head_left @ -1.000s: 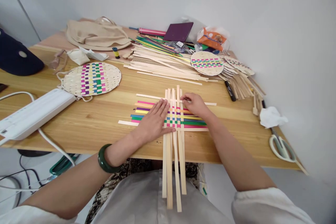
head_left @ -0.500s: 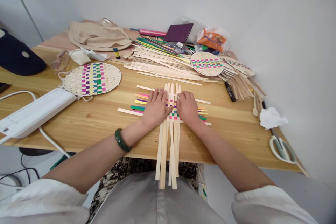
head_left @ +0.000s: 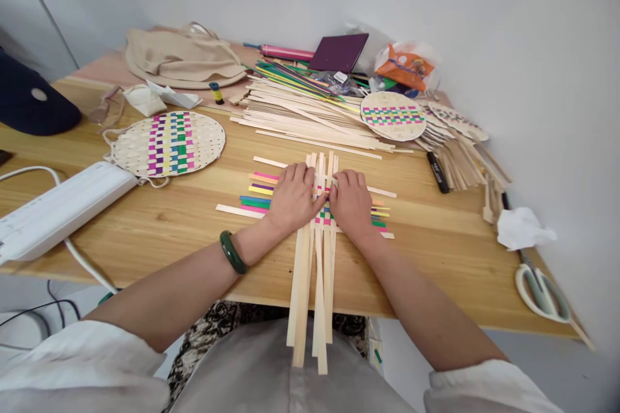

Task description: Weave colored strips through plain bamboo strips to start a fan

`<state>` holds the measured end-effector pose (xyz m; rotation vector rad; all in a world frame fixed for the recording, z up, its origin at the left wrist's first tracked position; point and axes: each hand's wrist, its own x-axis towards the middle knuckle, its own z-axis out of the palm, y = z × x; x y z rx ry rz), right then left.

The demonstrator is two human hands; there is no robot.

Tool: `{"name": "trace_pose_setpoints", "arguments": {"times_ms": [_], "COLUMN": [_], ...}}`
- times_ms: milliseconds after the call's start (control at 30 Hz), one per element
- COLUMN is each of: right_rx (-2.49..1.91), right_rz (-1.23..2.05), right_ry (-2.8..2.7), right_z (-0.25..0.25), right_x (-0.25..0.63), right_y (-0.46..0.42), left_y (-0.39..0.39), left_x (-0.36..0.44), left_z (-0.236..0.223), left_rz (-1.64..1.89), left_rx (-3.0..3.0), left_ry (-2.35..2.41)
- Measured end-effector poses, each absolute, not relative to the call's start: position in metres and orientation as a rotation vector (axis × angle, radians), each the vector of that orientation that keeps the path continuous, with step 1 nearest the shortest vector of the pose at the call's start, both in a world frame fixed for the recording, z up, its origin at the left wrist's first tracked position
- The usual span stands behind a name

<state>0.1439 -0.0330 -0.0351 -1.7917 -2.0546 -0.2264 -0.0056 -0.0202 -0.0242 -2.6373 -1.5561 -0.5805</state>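
In front of me a small weave of pale wood strips (head_left: 323, 214) and coloured strips (head_left: 256, 202) lies flat on the table. Long pale strips run toward me past the table edge; the coloured ones stick out on both sides. My left hand (head_left: 294, 200) rests palm down on the weave's left part, thumb stretched across the middle. On the right part, my right hand (head_left: 352, 203) has its fingers curled, with thumb and index closed at a pale upright strip. Both hands cover much of the weave.
A finished oval woven piece (head_left: 203, 142) lies left, near a white power strip (head_left: 62, 210). Behind are a pile of pale strips (head_left: 300, 117) and a round woven piece (head_left: 393, 132). At right are a black marker (head_left: 438, 172), crumpled tissue (head_left: 523, 229) and scissors (head_left: 540, 293).
My left hand's fingers have bent more, and its thumb reaches further across the weave. The right hand stays on the right side. The view has shifted slightly.
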Motion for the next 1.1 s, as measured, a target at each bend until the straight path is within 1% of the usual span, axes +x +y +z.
{"name": "trace_pose_setpoints", "arguments": {"times_ms": [433,633,767,1100], "right_rx": [-1.757,-1.711,-1.712,-1.769], "right_rz": [-0.194,-0.187,-0.167,-0.156], "right_ry": [-2.054,-2.029,-2.032,-2.061], "right_z": [-0.0352,-0.0353,-0.0350,-0.0312], "right_x": [0.1454,0.1460,0.1461,0.1442], "right_y": [-0.0347,-0.0360,-0.0366,-0.0372], "left_y": [-0.0233,-0.0243,-0.0248,-0.0207], "left_x": [-0.0022,-0.0029,-0.0026,-0.0038], "left_z": [-0.0211,-0.0225,-0.0219,-0.0232], "left_rz": [-0.561,-0.638,-0.600,-0.544], "left_rx": [-2.612,-2.605,-2.614,-2.586], "left_ry": [-1.499,-1.601,-1.665,-1.506]}}
